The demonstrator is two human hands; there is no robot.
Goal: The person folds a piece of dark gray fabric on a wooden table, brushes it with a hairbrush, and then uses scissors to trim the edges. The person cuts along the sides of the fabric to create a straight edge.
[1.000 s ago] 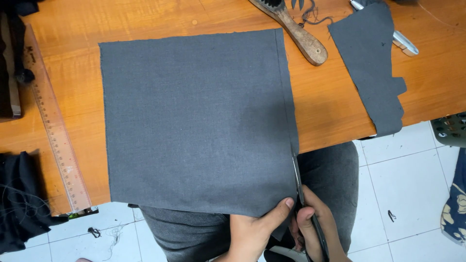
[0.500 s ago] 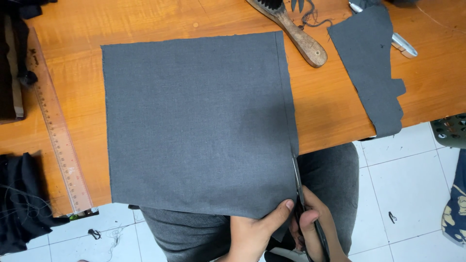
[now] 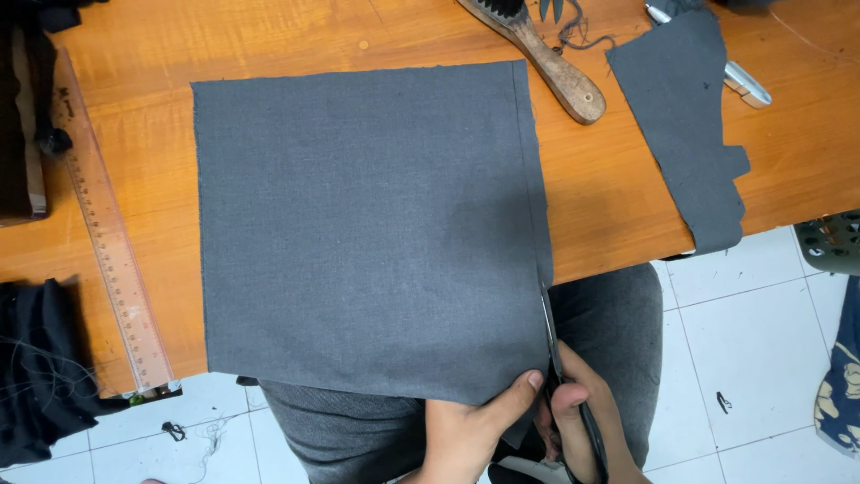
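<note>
A large square piece of grey cloth [image 3: 367, 233] lies flat on the wooden table [image 3: 609, 188], its near edge hanging over the table's front. My left hand [image 3: 470, 430] pinches the cloth's lower right corner from below. My right hand [image 3: 587, 426] grips black-handled scissors [image 3: 557, 358], whose blades point up along a line near the cloth's right edge, cutting off a narrow strip. Both hands are low in the view, over my lap.
A clear plastic ruler [image 3: 112, 242] lies along the table's left side. A wooden-handled brush [image 3: 537, 49] and a grey cut-off scrap [image 3: 690, 125] lie at the back right. Black cloth [image 3: 40, 367] hangs at the left. White tiled floor shows below.
Hands and scissors stay at the cloth's lower right corner; the view has shifted only slightly. No clear advance of the blades is visible.
</note>
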